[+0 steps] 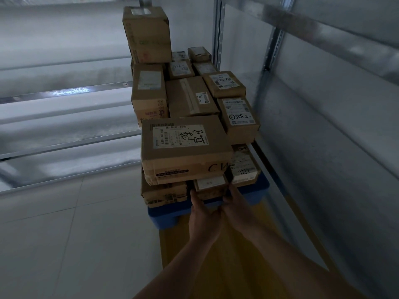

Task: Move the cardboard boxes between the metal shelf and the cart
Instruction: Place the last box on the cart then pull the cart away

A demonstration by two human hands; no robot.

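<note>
My left grip (203,210) and right grip (237,207) sit side by side at the near end of the cart (166,219), thumbs almost meeting. Together they hold the small box (210,186): left fingers run up its left side, right fingers up its right. In this dim light I cannot tell how tightly they curl. Both forearms stretch forward and slightly down from the lower edge of my view and converge on the box. The small box rests on the blue deck and is tucked under the overhanging front edge of the large box (185,145) with the handwritten label. The box marked 7917 (245,168) stands just beside it on the right, and a lower box (164,194) is just beside it on the left. The other cardboard boxes (190,98) are piled along the cart, the tallest stack at the far end. The metal shelf (323,134) runs close along the cart's right edge. Another shelf (64,128) stands well apart on the left, with open tiled floor (75,234) between it and the cart. A yellow strip (172,251) runs on the floor beneath my arms.
</note>
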